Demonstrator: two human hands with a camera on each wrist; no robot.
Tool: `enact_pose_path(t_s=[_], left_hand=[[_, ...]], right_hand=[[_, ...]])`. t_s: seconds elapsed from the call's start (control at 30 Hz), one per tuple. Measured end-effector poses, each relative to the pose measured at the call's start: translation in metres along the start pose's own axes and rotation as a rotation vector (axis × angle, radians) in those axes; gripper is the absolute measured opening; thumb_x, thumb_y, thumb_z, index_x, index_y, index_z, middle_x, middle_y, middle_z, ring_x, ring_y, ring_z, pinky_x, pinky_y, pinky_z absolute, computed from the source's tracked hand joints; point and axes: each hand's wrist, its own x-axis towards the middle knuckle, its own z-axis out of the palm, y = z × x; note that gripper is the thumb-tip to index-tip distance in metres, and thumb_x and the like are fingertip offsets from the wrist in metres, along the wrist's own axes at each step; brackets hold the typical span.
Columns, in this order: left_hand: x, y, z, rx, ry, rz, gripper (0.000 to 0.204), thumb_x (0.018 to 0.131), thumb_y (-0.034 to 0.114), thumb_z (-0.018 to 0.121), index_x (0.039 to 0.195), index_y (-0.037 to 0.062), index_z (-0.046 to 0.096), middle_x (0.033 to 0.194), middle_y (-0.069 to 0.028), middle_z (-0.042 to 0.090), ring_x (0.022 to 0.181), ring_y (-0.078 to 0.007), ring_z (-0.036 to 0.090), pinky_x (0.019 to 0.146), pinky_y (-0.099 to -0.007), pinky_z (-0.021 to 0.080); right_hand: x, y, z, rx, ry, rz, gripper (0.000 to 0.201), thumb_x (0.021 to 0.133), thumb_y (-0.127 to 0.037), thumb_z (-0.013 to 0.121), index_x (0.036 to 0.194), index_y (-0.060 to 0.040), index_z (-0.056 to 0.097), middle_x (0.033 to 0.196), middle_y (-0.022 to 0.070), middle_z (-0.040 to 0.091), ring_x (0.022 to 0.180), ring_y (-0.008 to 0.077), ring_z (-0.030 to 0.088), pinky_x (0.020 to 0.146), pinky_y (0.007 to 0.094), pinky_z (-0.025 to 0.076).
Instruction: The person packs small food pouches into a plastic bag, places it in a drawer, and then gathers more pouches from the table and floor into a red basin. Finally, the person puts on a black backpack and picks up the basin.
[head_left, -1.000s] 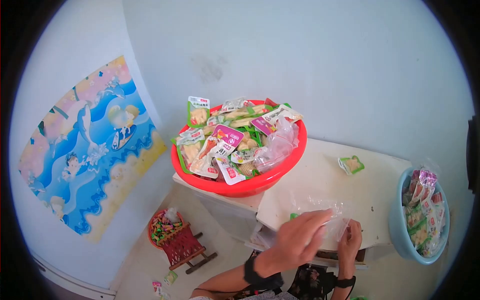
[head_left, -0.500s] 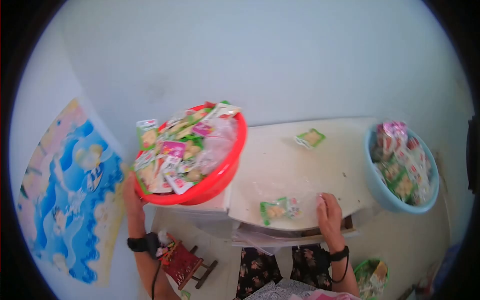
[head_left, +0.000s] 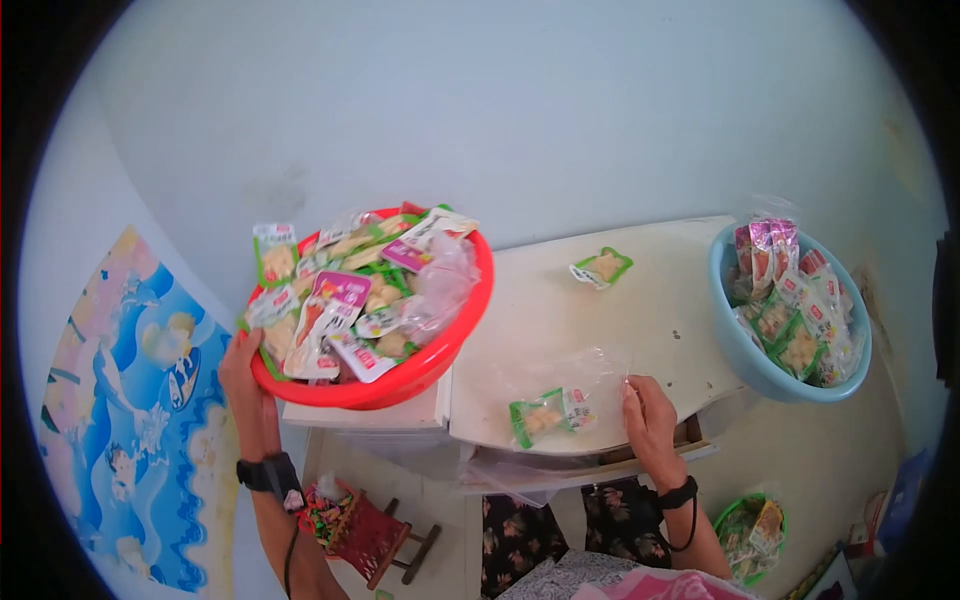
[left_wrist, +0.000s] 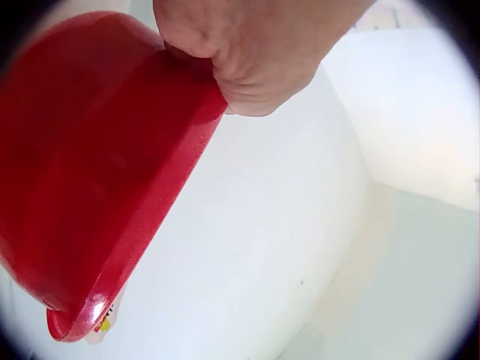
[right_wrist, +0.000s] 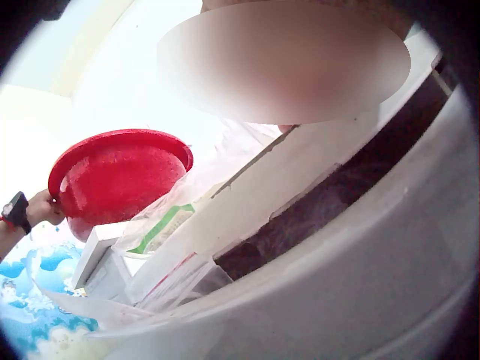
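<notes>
My left hand [head_left: 247, 377] grips the left rim of the red basin [head_left: 430, 370], which is heaped with snack packets. In the left wrist view the fist [left_wrist: 247, 52] closes over the rim of the red basin [left_wrist: 112, 150]. My right hand [head_left: 651, 420] pinches the right edge of a clear plastic bag [head_left: 600, 372] lying on the white tabletop [head_left: 530, 320]. A green-edged packet [head_left: 541, 417] lies in the bag. The right wrist view shows the green-edged packet [right_wrist: 161, 229] through the plastic; the hand there is blurred over.
A loose packet [head_left: 603, 268] lies near the table's back edge. At the right stands a blue basin [head_left: 740, 345] of packets. Below are an open drawer [head_left: 640, 465], a green basket [head_left: 782, 540] and a red stool [head_left: 372, 545]. A poster [head_left: 130, 420] covers the left wall.
My left hand has left the plastic bag and taken hold of the red basin's left rim. The right hand stays at the bag, now flat on the table. The head view has shifted.
</notes>
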Motion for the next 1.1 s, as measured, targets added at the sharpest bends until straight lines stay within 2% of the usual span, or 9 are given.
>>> enact_pose_path(t_s=[0.1,0.2,0.27,0.4,0.47,0.8,0.83,0.93,1.1], left_hand=[[0.007,0.037,0.057,0.083,-0.063,0.028,0.037,0.094,0.008,0.07,0.126,-0.0101,0.064,0.119,-0.0143,0.071,0.104,-0.0196,0.07,0.093,-0.0304,0.057],[0.035,0.048,0.094,0.005,-0.197,0.007,0.036,0.094,0.007,0.07,0.125,-0.0115,0.064,0.116,-0.0151,0.071,0.1,-0.0199,0.071,0.088,-0.0304,0.058],[0.062,0.04,0.111,0.063,-0.163,-0.011,0.036,0.094,0.005,0.069,0.125,-0.013,0.063,0.115,-0.0168,0.071,0.098,-0.0206,0.072,0.086,-0.0307,0.06],[0.062,0.043,0.152,0.114,-0.174,-0.028,0.037,0.093,0.0,0.069,0.125,-0.0151,0.061,0.114,-0.0198,0.071,0.095,-0.0225,0.073,0.082,-0.0319,0.062],[0.06,0.047,0.169,0.109,-0.27,-0.036,0.039,0.092,0.0,0.07,0.127,-0.0148,0.061,0.114,-0.0206,0.071,0.096,-0.0236,0.073,0.083,-0.0324,0.062],[0.076,-0.008,0.265,0.383,-0.351,-0.045,0.059,0.085,0.0,0.075,0.138,-0.0142,0.054,0.117,-0.0244,0.07,0.097,-0.0264,0.073,0.081,-0.0361,0.062],[0.076,-0.01,0.276,0.394,-0.322,0.006,0.056,0.084,0.0,0.076,0.135,-0.0146,0.057,0.115,-0.0241,0.07,0.096,-0.0276,0.073,0.081,-0.0357,0.062],[0.106,-0.019,0.289,0.382,-0.448,-0.068,0.051,0.083,-0.001,0.076,0.13,-0.015,0.059,0.112,-0.0229,0.07,0.095,-0.0273,0.072,0.08,-0.0359,0.062],[0.106,-0.015,0.319,0.447,-0.397,-0.047,0.045,0.082,-0.003,0.075,0.124,-0.015,0.062,0.109,-0.022,0.07,0.094,-0.0278,0.072,0.079,-0.0362,0.062]], right_hand=[[0.002,0.012,0.0,-0.062,0.008,-0.019,0.016,0.102,-0.013,0.062,0.113,-0.0018,0.067,0.093,0.0138,0.068,0.073,0.0235,0.065,0.07,0.034,0.053],[0.002,0.013,-0.001,-0.054,0.022,-0.038,0.016,0.101,-0.012,0.063,0.113,-0.0018,0.067,0.093,0.0141,0.068,0.073,0.0235,0.065,0.07,0.0342,0.053],[0.001,0.012,-0.004,-0.032,-0.005,0.028,0.016,0.101,-0.011,0.063,0.113,-0.002,0.067,0.094,0.014,0.068,0.075,0.0239,0.066,0.07,0.0343,0.053],[0.001,0.007,-0.005,0.022,0.013,-0.028,0.016,0.1,-0.011,0.063,0.114,-0.0021,0.066,0.094,0.0137,0.067,0.076,0.0244,0.067,0.07,0.0346,0.053],[0.002,0.002,-0.005,0.01,0.001,-0.038,0.017,0.1,-0.011,0.064,0.113,-0.0019,0.066,0.094,0.0137,0.067,0.075,0.0253,0.066,0.069,0.0346,0.053],[0.005,0.007,-0.01,0.001,-0.077,-0.013,0.026,0.094,-0.014,0.069,0.117,-0.0026,0.066,0.098,0.0131,0.068,0.074,0.0254,0.068,0.07,0.0369,0.055],[0.006,0.008,-0.011,0.017,-0.081,-0.006,0.027,0.094,-0.015,0.069,0.118,-0.0029,0.066,0.098,0.0129,0.068,0.074,0.0252,0.069,0.07,0.037,0.055],[0.006,0.009,-0.012,0.044,-0.102,0.014,0.031,0.094,-0.018,0.07,0.121,-0.0035,0.066,0.1,0.012,0.069,0.074,0.0245,0.069,0.07,0.0374,0.055],[0.009,0.004,-0.017,0.011,-0.132,0.029,0.032,0.094,-0.014,0.07,0.123,-0.0019,0.065,0.101,0.0124,0.071,0.077,0.0227,0.071,0.07,0.0345,0.056]])
